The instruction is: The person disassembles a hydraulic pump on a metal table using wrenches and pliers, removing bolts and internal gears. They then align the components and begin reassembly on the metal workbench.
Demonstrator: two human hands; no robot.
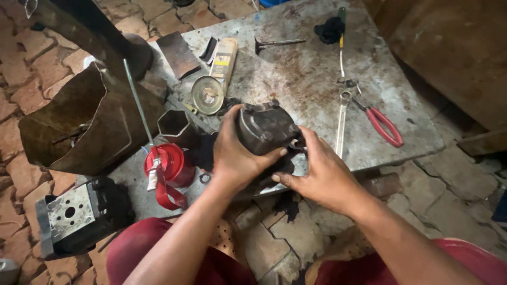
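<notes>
A dark, greasy cast metal housing (265, 126) with bolt heads on top rests at the near edge of a stained metal plate (311, 74). My left hand (235, 155) wraps around its left side, thumb across the front. My right hand (319, 169) grips its lower right side, fingers tucked under and against it. Both hands hold the housing between them.
On the plate lie a spanner (341, 121), red-handled pliers (383, 124), a valve (277, 43), a round metal disc (207, 95) and a hexagonal socket (174, 126). A red oil can (168, 166) stands at left, beside a cut metal container (84, 126). A blocky pump body (79, 214) sits on the brick floor.
</notes>
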